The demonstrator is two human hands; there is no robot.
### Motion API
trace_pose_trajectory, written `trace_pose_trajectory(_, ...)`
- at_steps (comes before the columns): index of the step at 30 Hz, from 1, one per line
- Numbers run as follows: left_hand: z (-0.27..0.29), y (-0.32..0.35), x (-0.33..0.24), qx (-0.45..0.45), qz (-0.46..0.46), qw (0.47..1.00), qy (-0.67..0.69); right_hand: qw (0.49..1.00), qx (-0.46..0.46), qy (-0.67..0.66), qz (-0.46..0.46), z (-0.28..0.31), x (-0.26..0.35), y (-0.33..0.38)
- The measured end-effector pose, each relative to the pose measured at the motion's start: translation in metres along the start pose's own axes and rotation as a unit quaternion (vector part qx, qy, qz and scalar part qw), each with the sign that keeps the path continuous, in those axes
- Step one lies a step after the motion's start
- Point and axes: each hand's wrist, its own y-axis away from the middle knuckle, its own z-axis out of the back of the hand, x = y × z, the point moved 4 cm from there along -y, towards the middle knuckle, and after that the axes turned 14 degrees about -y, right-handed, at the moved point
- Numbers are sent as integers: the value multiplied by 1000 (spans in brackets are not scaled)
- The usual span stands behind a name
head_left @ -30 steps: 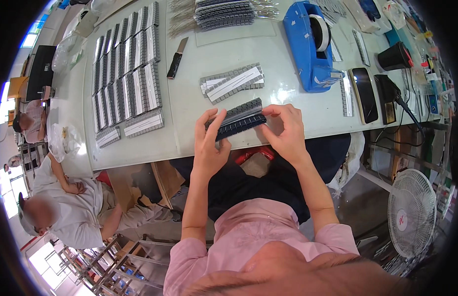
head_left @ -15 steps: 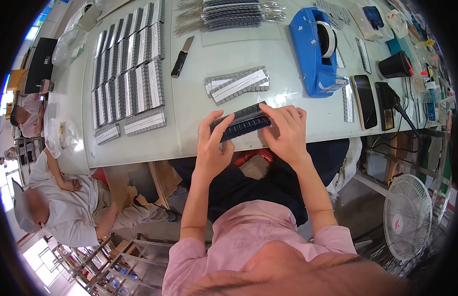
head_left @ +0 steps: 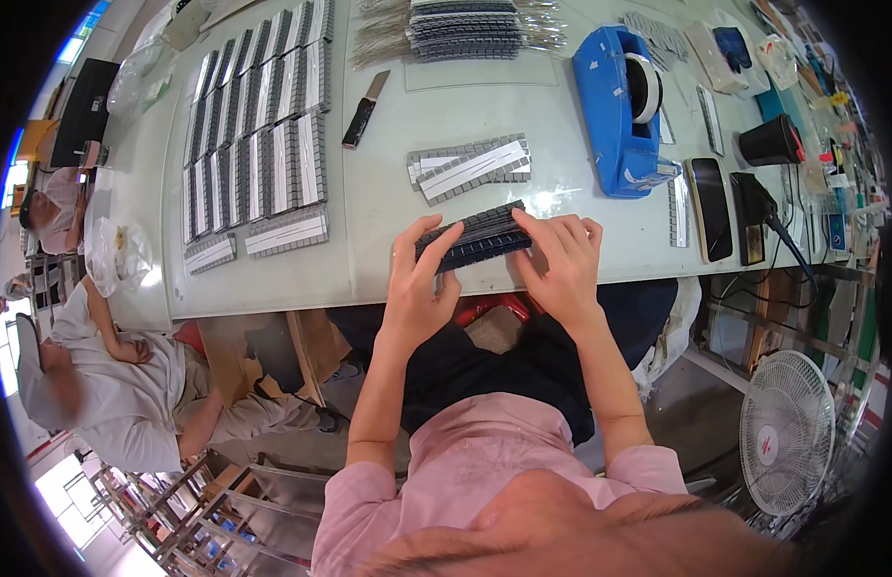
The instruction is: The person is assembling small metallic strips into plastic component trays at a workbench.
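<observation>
Between my two hands, over the table's near edge, is a dark strip made of small ribbed segments (head_left: 480, 238). My left hand (head_left: 417, 279) grips its left end, fingers on top and thumb below. At the right end my right hand (head_left: 559, 260) pinches it in the same way. Just beyond lie a few grey segmented strips with white bands (head_left: 473, 169), crossed over one another. Farther off, a thick stack of similar dark strips with pale wires at both ends (head_left: 465, 31) sits at the far side.
Rows of strips (head_left: 259, 135) cover the table's left part. A utility knife (head_left: 366, 111) lies with its blade out. To the right stand a blue tape dispenser (head_left: 609, 115), a phone (head_left: 710, 210) and a black cup (head_left: 770, 140). A seated person (head_left: 119, 385) and a fan (head_left: 787, 433) flank me.
The view has shifted slightly, so the table things appear a little farther right. Both hands keep their hold on the dark strip, which has barely moved.
</observation>
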Motion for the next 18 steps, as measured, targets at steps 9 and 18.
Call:
trace_pose_trajectory(9, 0, 0, 0, 2, -2, 1000, -4, 1000, -1, 11, 2, 1, 1, 0)
trace_pose_trajectory(18, 0, 0, -1, 15, -9, 1000, -10, 1000, -20, 3, 1, 1, 1, 1)
